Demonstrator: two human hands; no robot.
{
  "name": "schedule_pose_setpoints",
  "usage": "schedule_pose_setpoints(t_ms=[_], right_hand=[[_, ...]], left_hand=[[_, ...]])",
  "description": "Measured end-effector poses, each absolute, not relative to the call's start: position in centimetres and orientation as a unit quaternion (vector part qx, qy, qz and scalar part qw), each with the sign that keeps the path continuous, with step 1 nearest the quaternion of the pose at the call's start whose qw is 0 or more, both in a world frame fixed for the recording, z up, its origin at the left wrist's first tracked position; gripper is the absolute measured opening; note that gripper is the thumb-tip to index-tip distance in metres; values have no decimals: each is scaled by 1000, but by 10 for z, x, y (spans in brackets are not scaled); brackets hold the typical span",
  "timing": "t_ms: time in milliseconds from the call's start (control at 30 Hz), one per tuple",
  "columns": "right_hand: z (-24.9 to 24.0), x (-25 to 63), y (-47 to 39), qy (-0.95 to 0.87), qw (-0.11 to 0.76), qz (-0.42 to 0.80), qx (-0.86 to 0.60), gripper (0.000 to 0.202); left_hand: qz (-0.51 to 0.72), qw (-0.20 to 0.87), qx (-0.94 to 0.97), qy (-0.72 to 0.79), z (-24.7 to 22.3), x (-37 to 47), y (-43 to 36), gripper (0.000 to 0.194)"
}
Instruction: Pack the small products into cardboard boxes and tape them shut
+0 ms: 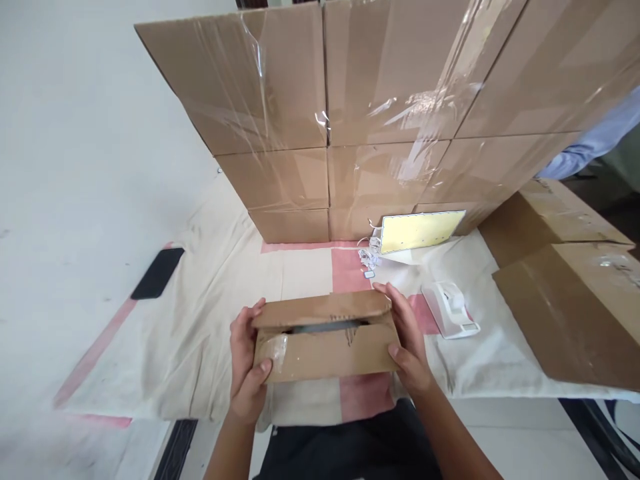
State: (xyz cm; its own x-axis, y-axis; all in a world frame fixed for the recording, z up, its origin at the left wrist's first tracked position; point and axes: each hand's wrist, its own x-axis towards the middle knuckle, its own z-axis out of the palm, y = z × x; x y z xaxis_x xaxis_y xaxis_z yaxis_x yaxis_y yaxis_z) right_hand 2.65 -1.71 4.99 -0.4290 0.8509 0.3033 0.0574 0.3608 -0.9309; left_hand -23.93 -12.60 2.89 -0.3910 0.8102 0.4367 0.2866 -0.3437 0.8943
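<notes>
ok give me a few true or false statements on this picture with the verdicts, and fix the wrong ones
1. The left hand and the right hand both hold the small box. True.
2. The black phone lies to the right of the small box. False: the black phone lies to its left.
3. The white tape dispenser stands on the cloth. True.
4. The small box is closed without any gap. False: a gap shows below its upper flap.
5. The yellow sheet is in front of the stacked boxes. True.
</notes>
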Motion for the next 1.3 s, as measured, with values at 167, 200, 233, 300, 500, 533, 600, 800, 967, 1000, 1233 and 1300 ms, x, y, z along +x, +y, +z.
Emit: schedule_pose_setpoints(t_ms=[167,200,233,300,500,533,600,800,967,1000,1233,1300], right_hand=[[53,25,-15,-723,474,409,-293,41],[54,26,-15,-724,476,407,-289,39],[54,27,-15,-726,476,405,-287,37],[54,29,-14,-731,477,399,-282,35],[50,32,-6,-762,477,370,-236,35],[50,32,-5,-766,475,368,-229,35],[50,32,-4,-767,468,375,-228,36],[48,33,-10,-742,472,404,-251,39],[47,41,-19,-739,460,407,-278,42],[47,46,-21,-741,461,395,-286,44],[46,116,-23,-653,562,200,-465,27],[45,143,-20,-611,564,185,-525,22]], left_hand=[[595,132,586,535,31,-244,-123,36],[587,114,603,528,31,-246,-122,35],[580,97,618,522,32,-247,-122,35],[559,71,646,516,35,-250,-121,37],[457,38,712,533,53,-257,-122,40],[443,38,718,535,55,-257,-123,40],[430,40,726,536,58,-257,-124,40],[451,8,732,510,56,-256,-122,39],[418,-8,760,497,62,-262,-121,38],[408,-14,766,497,64,-263,-122,38],[282,-150,778,541,93,-253,-135,37],[286,-180,775,534,101,-245,-136,34]])
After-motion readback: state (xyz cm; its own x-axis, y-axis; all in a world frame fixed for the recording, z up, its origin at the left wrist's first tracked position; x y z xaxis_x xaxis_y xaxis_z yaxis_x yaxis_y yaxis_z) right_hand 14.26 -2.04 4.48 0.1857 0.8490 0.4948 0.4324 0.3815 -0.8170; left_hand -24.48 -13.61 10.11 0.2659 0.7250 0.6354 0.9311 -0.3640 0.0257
